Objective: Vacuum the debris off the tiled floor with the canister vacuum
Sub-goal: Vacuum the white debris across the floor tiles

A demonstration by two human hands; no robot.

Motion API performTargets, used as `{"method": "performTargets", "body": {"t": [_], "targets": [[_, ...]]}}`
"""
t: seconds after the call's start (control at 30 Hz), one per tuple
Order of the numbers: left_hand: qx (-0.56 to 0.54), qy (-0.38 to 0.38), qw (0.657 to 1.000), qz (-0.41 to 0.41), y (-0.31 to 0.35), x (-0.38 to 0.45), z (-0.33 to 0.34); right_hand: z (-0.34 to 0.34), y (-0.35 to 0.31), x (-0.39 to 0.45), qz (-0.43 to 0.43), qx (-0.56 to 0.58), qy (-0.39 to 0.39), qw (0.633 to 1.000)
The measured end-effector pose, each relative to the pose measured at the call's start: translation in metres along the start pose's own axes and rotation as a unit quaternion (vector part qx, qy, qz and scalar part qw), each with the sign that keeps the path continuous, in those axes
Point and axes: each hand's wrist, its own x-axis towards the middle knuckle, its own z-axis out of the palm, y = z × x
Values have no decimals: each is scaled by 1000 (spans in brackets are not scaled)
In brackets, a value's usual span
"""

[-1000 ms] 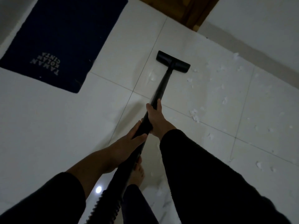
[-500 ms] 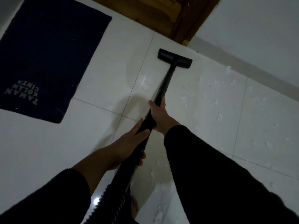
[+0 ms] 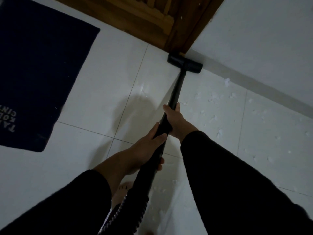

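Observation:
The black vacuum wand runs from my hands out to its flat floor head, which lies on the white tiled floor against the foot of the wooden door frame. My right hand grips the wand higher up. My left hand grips it just below, close to where the ribbed hose starts. Several white scraps of debris lie scattered on the tiles right of the wand. The canister is out of view.
A dark blue doormat with white lettering lies at the left. A wooden door and frame stand at the top, next to a white wall with a grey skirting. My bare foot stands under the hose.
The floor head has slid forward across the tile until it reached the door frame and wall. Both hands kept their grip on the wand and moved forward with it.

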Motion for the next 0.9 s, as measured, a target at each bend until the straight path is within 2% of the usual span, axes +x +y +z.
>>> {"method": "performTargets", "body": {"t": [0.3, 0.47, 0.73, 0.9], "targets": [[-9, 23, 999, -29, -15, 2, 38, -37, 11, -11, -34, -30, 22, 999], [-3, 37, 999, -36, -35, -12, 84, -79, 27, -47, -17, -48, 14, 999], [30, 55, 998, -25, -83, -42, 161, -141, 76, -98, 2, -53, -36, 998], [13, 80, 996, -34, -121, -60, 200, -169, 111, -125, 5, -69, -64, 996]]}}
